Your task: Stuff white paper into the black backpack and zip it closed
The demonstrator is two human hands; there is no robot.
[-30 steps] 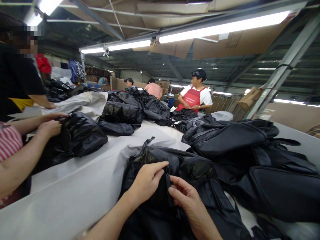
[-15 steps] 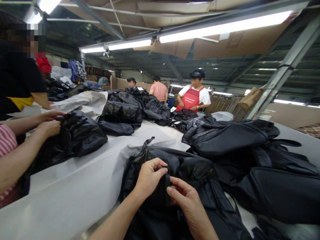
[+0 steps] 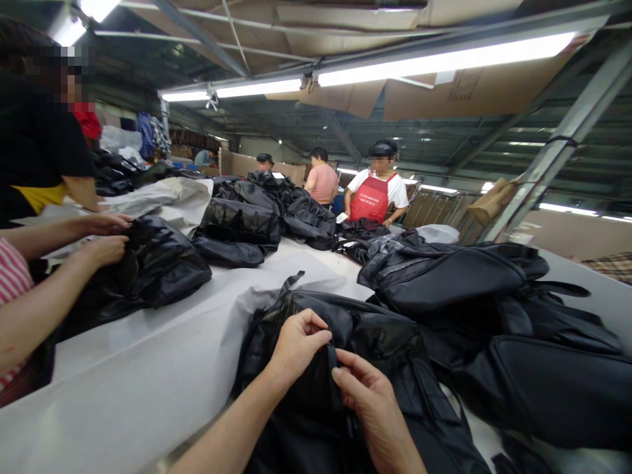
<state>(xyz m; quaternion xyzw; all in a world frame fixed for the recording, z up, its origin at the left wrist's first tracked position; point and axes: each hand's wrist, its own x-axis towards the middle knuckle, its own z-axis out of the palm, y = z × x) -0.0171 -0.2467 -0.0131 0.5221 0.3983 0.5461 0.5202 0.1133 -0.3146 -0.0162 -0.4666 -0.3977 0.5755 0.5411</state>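
In front of me lies a black backpack (image 3: 395,329), its glossy surface creased. A narrow black strap (image 3: 334,368) runs down its front between my hands. My left hand (image 3: 299,345) pinches the strap's upper end between thumb and forefinger. Just below and to the right, my right hand (image 3: 368,392) has its thumb and forefinger closed on the strap's edge. Any buckle under the fingertips is too dark to make out.
More black bags (image 3: 444,276) are heaped close on my right, others (image 3: 241,220) stand farther back. White sheeting (image 3: 148,375) covers the table. At left, a co-worker's hands (image 3: 106,247) hold another black bag (image 3: 168,263). A person in a red apron (image 3: 369,197) stands across the table.
My hands stay on the strap with barely any shift. The co-worker's hands at left have moved slightly. The person in the red apron has lowered one arm.
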